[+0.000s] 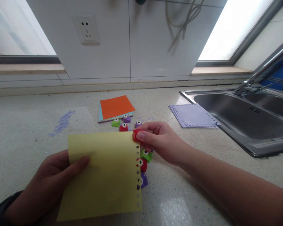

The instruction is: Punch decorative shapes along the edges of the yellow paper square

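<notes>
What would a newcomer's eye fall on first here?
The big yellow sheet in the foreground, pinched at its left side by the left grip, with punched shapes down its right edge. Next comes the red punch in the right grip at the sheet's upper right corner, then the bright orange paper behind.

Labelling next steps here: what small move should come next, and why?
Probably squeeze the red punch in the right hand: it sits at the top right corner of the sheet, above holes lining the right edge, while the left hand holds the left side.
</notes>
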Motion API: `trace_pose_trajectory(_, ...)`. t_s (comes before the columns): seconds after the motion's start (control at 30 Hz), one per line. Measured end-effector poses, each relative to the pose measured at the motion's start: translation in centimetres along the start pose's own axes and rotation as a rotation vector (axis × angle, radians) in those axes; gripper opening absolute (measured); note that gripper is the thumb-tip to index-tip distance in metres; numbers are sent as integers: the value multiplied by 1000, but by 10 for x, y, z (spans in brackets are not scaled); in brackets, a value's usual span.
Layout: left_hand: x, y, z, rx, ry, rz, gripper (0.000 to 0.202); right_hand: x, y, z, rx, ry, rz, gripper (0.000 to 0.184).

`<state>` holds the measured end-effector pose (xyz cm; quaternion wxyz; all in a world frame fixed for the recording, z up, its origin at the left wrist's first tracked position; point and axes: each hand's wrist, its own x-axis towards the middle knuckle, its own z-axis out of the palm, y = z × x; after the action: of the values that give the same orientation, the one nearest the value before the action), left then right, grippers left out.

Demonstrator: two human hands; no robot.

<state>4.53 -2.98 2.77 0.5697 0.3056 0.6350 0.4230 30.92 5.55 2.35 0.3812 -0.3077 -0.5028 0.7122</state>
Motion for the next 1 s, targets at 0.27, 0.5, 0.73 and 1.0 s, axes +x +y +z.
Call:
trace_pose_trajectory(0.27,0,0,1,-13,-12,-1,36,0,0,2,23,8,-1,25)
trace_pose_trajectory(0.5,9,-7,-9,8,-51,-27,39,0,-2,4,69,0,-14,23)
trace_pose_trajectory(0.73,14,-12,-14,28,-39,-3,42,-2,-7,10,35,30,-12,26)
trace_pose_trajectory(1.0,19,-19,-25,13,-111,-27,39,-5,-9,12,-25,17,-18,29)
